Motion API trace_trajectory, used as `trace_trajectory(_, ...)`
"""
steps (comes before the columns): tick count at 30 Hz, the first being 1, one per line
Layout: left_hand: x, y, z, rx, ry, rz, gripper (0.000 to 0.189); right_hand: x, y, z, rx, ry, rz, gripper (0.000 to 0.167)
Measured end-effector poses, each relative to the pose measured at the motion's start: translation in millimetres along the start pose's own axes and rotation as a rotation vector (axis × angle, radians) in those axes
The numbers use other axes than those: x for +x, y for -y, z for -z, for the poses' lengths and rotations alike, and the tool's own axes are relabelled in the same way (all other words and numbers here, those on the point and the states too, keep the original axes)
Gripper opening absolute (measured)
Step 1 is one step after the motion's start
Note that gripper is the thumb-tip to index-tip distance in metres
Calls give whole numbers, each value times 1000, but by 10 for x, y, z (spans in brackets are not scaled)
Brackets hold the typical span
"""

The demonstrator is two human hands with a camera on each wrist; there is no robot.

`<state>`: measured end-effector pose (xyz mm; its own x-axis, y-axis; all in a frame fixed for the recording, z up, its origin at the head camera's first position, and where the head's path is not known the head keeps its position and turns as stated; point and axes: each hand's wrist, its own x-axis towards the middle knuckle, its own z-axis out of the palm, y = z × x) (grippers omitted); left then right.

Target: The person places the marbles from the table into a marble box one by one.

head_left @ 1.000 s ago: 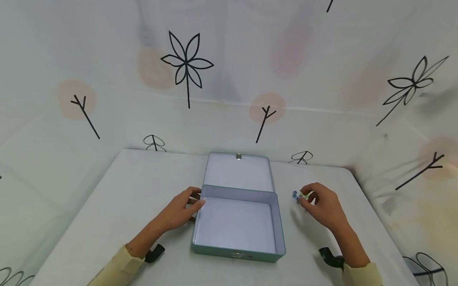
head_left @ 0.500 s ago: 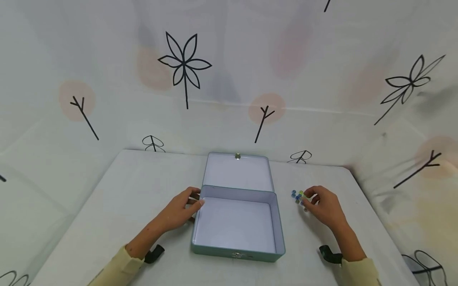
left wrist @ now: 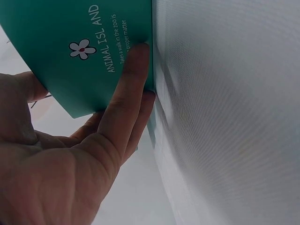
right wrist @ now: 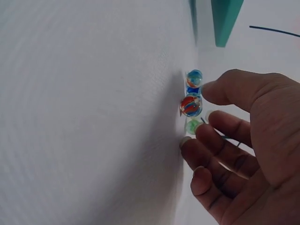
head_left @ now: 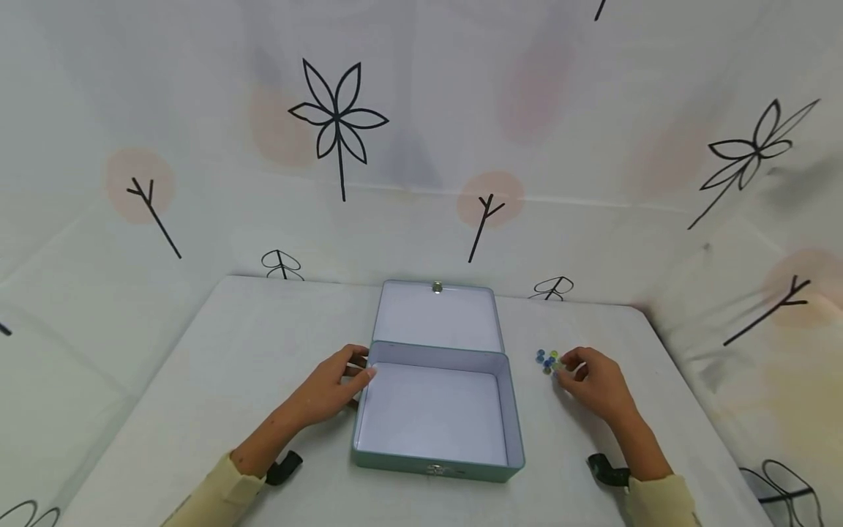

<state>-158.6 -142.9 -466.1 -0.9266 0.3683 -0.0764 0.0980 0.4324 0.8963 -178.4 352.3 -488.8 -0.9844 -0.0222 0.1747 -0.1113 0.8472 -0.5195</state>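
Left hand (head_left: 332, 386) grips open box (head_left: 395, 462), fingers clamped on side; right hand (head_left: 596, 384) beside marbles (right wrist: 191, 106) on tabletop (head_left: 283, 329), thumb and fingers apart.

Teal box (left wrist: 79, 72); red-and-blue swirled marble (right wrist: 191, 107); green marble (right wrist: 193, 126)

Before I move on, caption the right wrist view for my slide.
Right hand, thumb and fingers parted, beside round, glassy, swirled marbles on white fabric; a teal rectangular box at top.

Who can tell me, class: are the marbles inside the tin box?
No, the marbles lie on the white cloth outside the open tin box, by the right hand.
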Motion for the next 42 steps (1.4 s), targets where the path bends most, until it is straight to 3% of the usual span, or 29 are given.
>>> trace_trajectory(13,11,25,-11,20,-9,8,57,-20,-5,49,-33,128,-50,29)
trace_trajectory(28,9,40,-10,7,-13,1,57,-33,-21,47,-67,188,-50,15)
trace_trajectory(35,13,46,-3,6,-2,14,58,-37,56,92,-84,174,-21,13)
trace_trajectory(42,10,38,-2,15,-8,8,57,-41,211,193,-86,80,85,8)
